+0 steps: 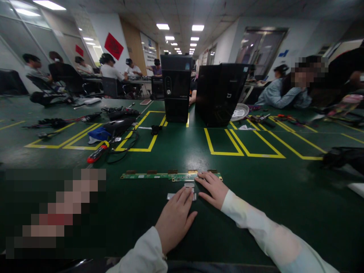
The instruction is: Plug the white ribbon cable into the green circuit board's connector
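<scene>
A long narrow green circuit board [159, 176] lies flat on the green table [256, 197] in front of me. My right hand [212, 188] rests on the board's right end, fingers stretched out flat. My left hand [174, 220] lies flat just below, its fingertips pressing a small silvery flat strip [172, 196]. A second small silvery piece [189, 185] lies between the strip and the board. Both sleeves are white.
Two black computer towers [176, 88] [218, 94] stand at mid-table inside yellow tape outlines. A red-handled screwdriver [96, 153], cables and a blue cloth [99, 133] lie at left. Tools and a white basket [240, 112] are at right. Other people sit at tables behind.
</scene>
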A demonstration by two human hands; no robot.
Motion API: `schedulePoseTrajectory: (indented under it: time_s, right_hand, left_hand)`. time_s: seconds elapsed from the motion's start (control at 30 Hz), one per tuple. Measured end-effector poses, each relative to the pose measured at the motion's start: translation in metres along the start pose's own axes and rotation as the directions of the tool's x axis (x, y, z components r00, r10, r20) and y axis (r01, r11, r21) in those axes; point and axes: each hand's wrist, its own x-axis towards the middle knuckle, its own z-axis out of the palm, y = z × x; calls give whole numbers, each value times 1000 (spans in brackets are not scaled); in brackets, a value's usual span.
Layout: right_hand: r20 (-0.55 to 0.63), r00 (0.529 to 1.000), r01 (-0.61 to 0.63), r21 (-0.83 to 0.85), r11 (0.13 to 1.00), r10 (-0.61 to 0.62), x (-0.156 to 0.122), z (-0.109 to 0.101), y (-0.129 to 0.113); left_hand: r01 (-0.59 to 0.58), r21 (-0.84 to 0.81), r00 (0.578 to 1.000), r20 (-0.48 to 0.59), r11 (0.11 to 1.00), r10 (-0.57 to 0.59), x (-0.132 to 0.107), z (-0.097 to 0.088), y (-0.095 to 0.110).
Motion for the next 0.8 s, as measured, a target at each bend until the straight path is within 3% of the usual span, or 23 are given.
schedulePoseTrajectory:
  time_s: [0.57,0.8]
  right_hand:
    - [7,1000,-7,15,1000,7,0,-2,-1]
    - [-7,1000,-10,7,1000,10,0,1,-1]
  left_hand:
    - [40,55,999,-21,998,-39,5,11,4]
    - [20,88,999,34,996,-23,6,10,3]
